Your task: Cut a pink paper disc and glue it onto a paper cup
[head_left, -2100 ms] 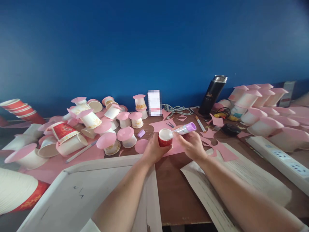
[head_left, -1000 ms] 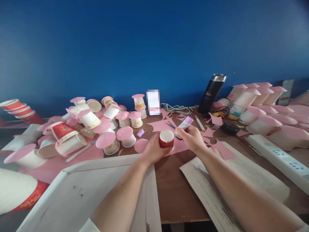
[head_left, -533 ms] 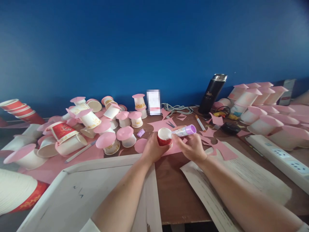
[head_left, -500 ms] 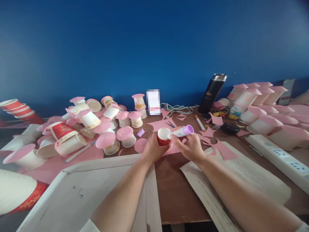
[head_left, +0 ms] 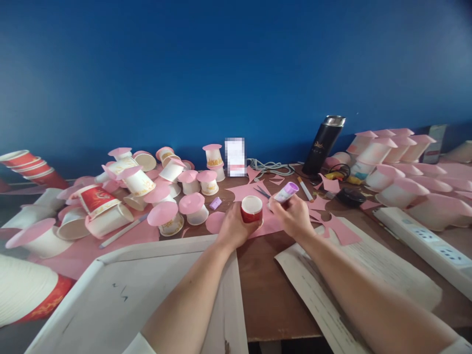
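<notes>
My left hand (head_left: 231, 229) grips a small red paper cup piece (head_left: 251, 209) with its white base turned up, held just above the brown table (head_left: 265, 290). My right hand (head_left: 293, 216) holds a white glue stick with a purple end (head_left: 285, 192), its tip a little to the right of the cup and apart from it. A pink paper disc (head_left: 215, 222) lies on the table just left of my left hand. A purple cap (head_left: 216, 203) lies beyond it.
Many white cup pieces topped with pink discs (head_left: 162, 196) crowd the left; more are lined up at the right (head_left: 398, 167). A black flask (head_left: 324, 145), scissors (head_left: 262, 191), pink scraps (head_left: 334, 223), a power strip (head_left: 424, 246), printed paper sheets (head_left: 361, 275) and a white cardboard tray (head_left: 121, 295) are around.
Half a second ago the glue stick's tip rested on the cup's upturned base. My right hand has drawn it back to the right, off the cup. My left hand has stayed put.
</notes>
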{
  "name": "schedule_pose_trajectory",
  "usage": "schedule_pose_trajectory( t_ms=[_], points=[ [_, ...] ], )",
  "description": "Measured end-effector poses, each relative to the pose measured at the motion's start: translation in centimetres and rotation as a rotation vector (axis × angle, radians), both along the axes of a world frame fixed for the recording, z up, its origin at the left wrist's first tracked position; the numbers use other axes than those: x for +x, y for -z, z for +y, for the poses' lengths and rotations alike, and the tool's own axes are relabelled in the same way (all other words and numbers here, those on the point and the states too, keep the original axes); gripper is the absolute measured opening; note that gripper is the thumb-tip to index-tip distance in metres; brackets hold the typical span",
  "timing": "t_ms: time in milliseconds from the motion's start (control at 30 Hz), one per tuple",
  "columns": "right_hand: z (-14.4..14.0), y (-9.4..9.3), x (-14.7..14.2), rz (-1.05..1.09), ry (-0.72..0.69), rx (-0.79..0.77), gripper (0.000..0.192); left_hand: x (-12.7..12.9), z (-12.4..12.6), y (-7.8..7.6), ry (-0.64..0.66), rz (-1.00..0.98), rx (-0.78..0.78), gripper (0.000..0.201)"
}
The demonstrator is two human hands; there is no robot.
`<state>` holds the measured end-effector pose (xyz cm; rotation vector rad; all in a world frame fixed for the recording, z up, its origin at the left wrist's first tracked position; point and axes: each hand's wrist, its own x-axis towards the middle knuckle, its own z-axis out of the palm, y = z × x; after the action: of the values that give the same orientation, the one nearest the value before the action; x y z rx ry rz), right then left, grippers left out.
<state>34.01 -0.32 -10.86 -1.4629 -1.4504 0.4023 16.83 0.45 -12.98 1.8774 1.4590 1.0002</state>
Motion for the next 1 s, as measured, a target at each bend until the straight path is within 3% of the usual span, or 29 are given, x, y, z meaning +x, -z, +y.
schedule_pose_trajectory(
  t_ms=[167, 300, 533, 633, 833, 1000],
  points=[
    [-0.1, -0.7, -0.3, 0.218, -0.158, 0.12, 0.025, 0.1, -0.1, -0.3, -0.02, 0.044, 0.01, 0.046],
    [-0.3, -0.9, -0.6, 0.212, -0.287, 0.048, 0.021, 0.1, 0.1, -0.3, -0.004, 0.042, -0.003, 0.047],
    [0.5, -0.1, 0.2, -0.02, -0.057, -0.123, 0.021, -0.1, 0.2, -0.2, 0.013, 0.025, 0.001, 0.048],
    [1.0, 0.4, 0.6, 0.052, -0.003, -0.127, 0.025, -0.2, 0.1, -0.5, 0.013, -0.074, -0.014, 0.058],
    [1.3, 0.9, 0.6, 0.13, -0.027, -0.107, 0.03, -0.7, 0.3, -0.1, 0.103, -0.188, -0.01, 0.083],
    [0.8, 0.4, -0.1, 0.224, -0.067, -0.033, 0.033, -0.5, 0.3, 0.3, -0.004, -0.1, 0.011, 0.117]
  ],
)
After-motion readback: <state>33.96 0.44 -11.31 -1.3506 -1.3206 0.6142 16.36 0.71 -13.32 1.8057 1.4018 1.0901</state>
